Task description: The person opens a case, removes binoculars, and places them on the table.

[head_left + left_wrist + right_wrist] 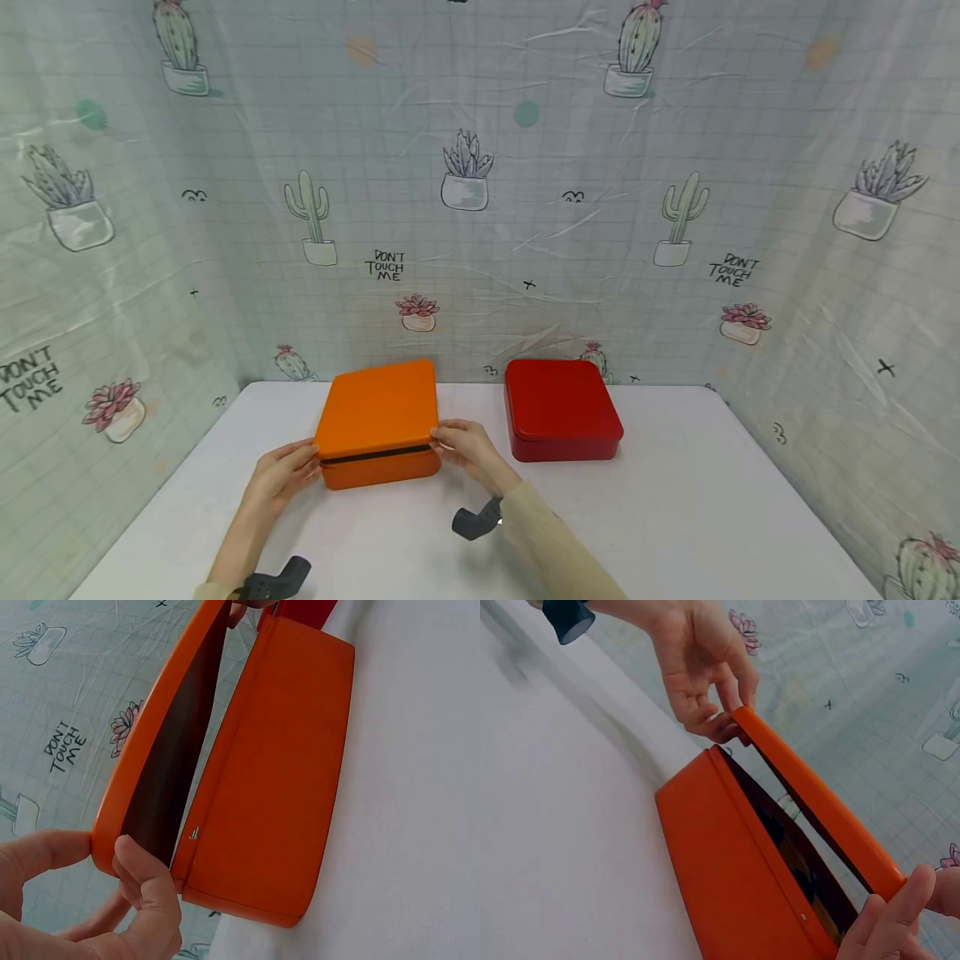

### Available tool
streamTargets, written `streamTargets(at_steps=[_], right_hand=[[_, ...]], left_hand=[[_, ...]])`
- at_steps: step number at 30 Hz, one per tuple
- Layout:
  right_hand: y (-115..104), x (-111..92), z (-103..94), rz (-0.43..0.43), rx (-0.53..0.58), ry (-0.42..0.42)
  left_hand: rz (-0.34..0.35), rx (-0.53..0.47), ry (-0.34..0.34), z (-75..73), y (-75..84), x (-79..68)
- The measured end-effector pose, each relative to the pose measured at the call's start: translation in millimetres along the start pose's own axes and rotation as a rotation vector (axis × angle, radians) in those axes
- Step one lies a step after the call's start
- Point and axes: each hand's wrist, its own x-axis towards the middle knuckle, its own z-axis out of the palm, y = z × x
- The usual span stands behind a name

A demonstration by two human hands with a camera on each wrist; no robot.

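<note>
A pale backdrop (495, 325) printed with potted cacti stands along the far, left and right sides of a white table (675, 525). On the table's left half, towards the far edge, is an orange box: its lid (378, 402) is raised off its base (382, 471) on the near side, with a dark gap between them. To its right, a little apart, a closed red box (562, 404) sits near the far edge. A beige sleeve (555, 542) covers the right forearm. The left hand (281, 475) pinches the lid's near left corner between thumb and fingers; the right hand (472, 452) likewise pinches its near right corner. Smallest are the dark wrist devices (477, 521), one at each wrist
</note>
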Motion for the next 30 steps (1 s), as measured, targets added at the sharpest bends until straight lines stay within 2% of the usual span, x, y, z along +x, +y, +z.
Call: streamTargets(at_steps=[7,13,24,30], right_hand=[[1.5,-12.9,-0.3,0.021,-0.03,-0.028],[3.3,-23.3,-3.0,0.046,-0.047,-0.057],[8.3,-37.8,-11.9,0.044,-0.11,-0.165],[12.5,-42.3,-15.5,0.057,-0.147,-0.192]], left_hand=[[-0.021,0.026,-0.094,-8.7,3.8,-8.4],[-0.034,0.088,-0.117,-12.9,7.0,-16.2],[-0.053,0.127,-0.154,-17.6,12.3,-32.4],[-0.047,0.122,-0.235,-24.6,13.2,-42.2]])
